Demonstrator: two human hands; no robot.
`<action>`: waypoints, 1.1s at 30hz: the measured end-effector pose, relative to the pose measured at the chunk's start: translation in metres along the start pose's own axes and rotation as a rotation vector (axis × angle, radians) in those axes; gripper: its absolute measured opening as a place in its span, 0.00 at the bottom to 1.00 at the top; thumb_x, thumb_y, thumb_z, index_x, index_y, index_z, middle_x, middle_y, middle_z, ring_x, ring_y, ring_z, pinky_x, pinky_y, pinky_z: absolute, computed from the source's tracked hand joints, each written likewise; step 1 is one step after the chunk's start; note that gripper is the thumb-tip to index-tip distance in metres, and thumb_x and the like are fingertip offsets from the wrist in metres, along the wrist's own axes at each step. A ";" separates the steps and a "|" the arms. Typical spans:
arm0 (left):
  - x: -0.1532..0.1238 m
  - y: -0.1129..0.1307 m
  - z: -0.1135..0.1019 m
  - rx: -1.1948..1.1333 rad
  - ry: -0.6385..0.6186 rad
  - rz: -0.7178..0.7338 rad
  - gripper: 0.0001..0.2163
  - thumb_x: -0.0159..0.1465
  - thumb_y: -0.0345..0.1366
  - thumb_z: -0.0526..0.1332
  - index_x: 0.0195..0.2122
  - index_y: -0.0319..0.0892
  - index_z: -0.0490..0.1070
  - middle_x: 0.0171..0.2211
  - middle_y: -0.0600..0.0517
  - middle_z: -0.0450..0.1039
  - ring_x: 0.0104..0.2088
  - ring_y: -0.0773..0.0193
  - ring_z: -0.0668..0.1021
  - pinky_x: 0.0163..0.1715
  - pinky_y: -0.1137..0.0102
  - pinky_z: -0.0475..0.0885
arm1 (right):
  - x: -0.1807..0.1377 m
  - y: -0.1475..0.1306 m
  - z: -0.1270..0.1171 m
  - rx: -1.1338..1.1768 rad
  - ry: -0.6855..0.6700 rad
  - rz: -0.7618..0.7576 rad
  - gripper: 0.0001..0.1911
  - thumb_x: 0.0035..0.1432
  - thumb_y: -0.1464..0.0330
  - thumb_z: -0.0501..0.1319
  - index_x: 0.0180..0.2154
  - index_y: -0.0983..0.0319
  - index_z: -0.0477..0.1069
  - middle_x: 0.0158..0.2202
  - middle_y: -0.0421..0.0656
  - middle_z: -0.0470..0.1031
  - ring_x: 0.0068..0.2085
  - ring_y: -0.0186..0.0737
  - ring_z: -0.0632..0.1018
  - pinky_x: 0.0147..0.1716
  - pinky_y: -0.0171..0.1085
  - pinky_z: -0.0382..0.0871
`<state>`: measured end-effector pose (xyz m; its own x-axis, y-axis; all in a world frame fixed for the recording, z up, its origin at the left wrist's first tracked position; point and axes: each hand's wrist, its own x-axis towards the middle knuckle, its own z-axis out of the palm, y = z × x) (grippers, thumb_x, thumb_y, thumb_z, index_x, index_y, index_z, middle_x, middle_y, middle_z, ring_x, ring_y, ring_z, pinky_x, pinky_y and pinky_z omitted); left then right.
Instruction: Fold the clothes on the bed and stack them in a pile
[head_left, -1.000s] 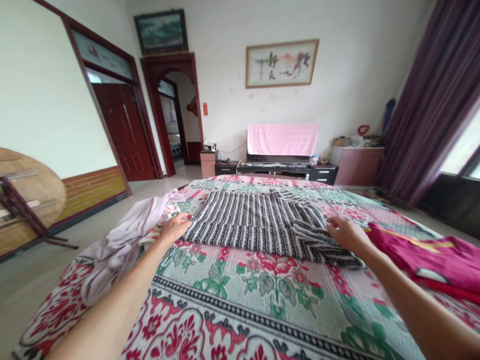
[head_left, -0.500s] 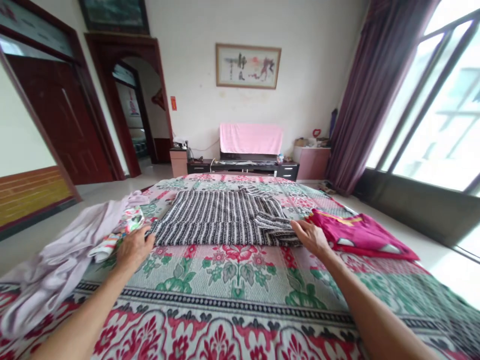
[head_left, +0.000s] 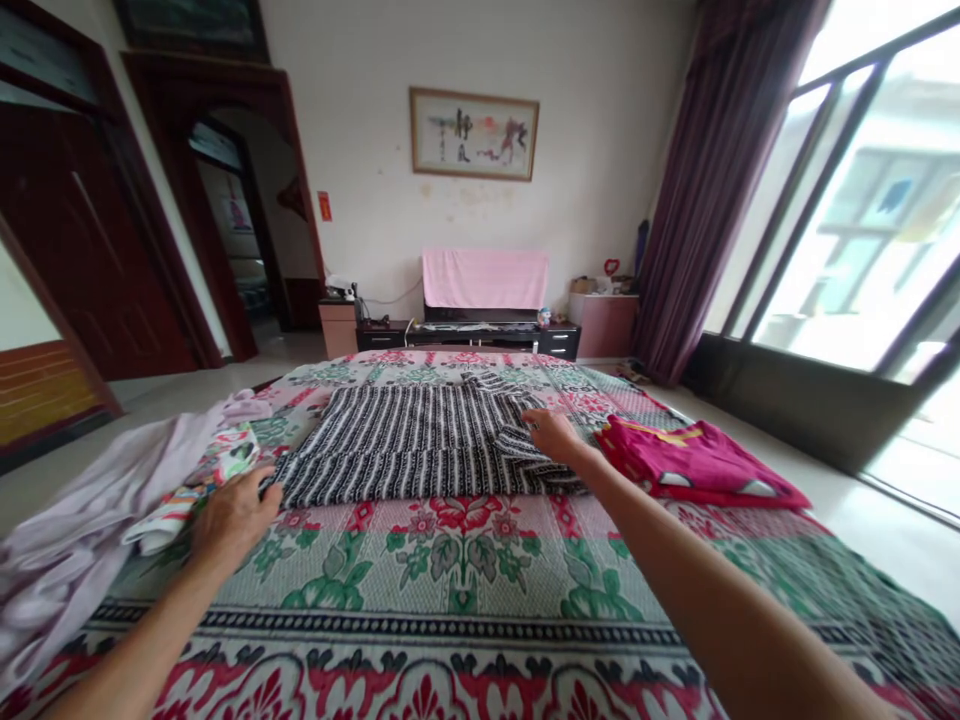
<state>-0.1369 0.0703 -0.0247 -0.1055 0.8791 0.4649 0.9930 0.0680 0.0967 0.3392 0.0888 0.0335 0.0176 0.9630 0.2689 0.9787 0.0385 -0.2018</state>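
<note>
A black-and-white striped knit sweater [head_left: 390,440] lies flat on the bed, its near sleeve folded in across the right end. At the sweater's near left corner is my left hand [head_left: 234,512], thumb and forefinger closed on the edge. My right hand [head_left: 556,438] is over the right end, above the folded sleeve; its fingers point left, slightly apart, and seem to hold nothing. Whether those fingertips touch the cloth is hard to see.
Left of the sweater lie a pale lilac garment [head_left: 97,500] and a colourful printed cloth [head_left: 169,510]. A folded magenta garment [head_left: 697,460] rests to the right. The patterned bedspread [head_left: 457,575] covers the bed. A low black cabinet [head_left: 559,342] stands beyond.
My right hand has moved from the sleeve's end leftward and farther away over the sweater. My left hand remains at the left corner. The view has turned slightly right.
</note>
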 end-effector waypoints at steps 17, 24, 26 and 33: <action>0.001 -0.005 0.004 -0.004 -0.002 0.012 0.19 0.63 0.41 0.49 0.48 0.37 0.70 0.44 0.42 0.75 0.44 0.54 0.75 0.43 0.64 0.67 | 0.005 -0.059 0.042 -0.003 0.255 0.060 0.19 0.59 0.72 0.47 0.50 0.57 0.67 0.46 0.47 0.68 0.41 0.41 0.73 0.38 0.36 0.64; 0.001 -0.006 0.004 0.002 0.000 0.011 0.19 0.63 0.42 0.48 0.48 0.38 0.69 0.44 0.43 0.74 0.44 0.54 0.75 0.44 0.65 0.67 | 0.004 -0.062 0.047 0.034 0.199 -0.121 0.21 0.57 0.74 0.49 0.51 0.60 0.66 0.49 0.47 0.69 0.44 0.41 0.73 0.43 0.35 0.63; 0.001 -0.005 0.003 -0.002 -0.008 0.007 0.19 0.63 0.42 0.48 0.48 0.38 0.69 0.44 0.42 0.74 0.44 0.54 0.75 0.44 0.65 0.67 | 0.004 -0.058 0.050 0.091 0.231 -0.123 0.22 0.58 0.74 0.49 0.53 0.62 0.64 0.53 0.48 0.67 0.46 0.40 0.72 0.45 0.34 0.62; -0.001 -0.001 -0.002 -0.020 0.000 0.008 0.19 0.63 0.40 0.49 0.48 0.37 0.69 0.44 0.42 0.74 0.44 0.55 0.75 0.44 0.64 0.67 | -0.002 -0.052 0.030 0.143 0.311 -0.038 0.18 0.58 0.75 0.48 0.46 0.62 0.70 0.42 0.46 0.73 0.43 0.39 0.72 0.45 0.33 0.62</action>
<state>-0.1380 0.0688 -0.0238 -0.0971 0.8795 0.4659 0.9926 0.0510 0.1106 0.2824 0.0928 0.0148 0.0647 0.8336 0.5485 0.9417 0.1308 -0.3099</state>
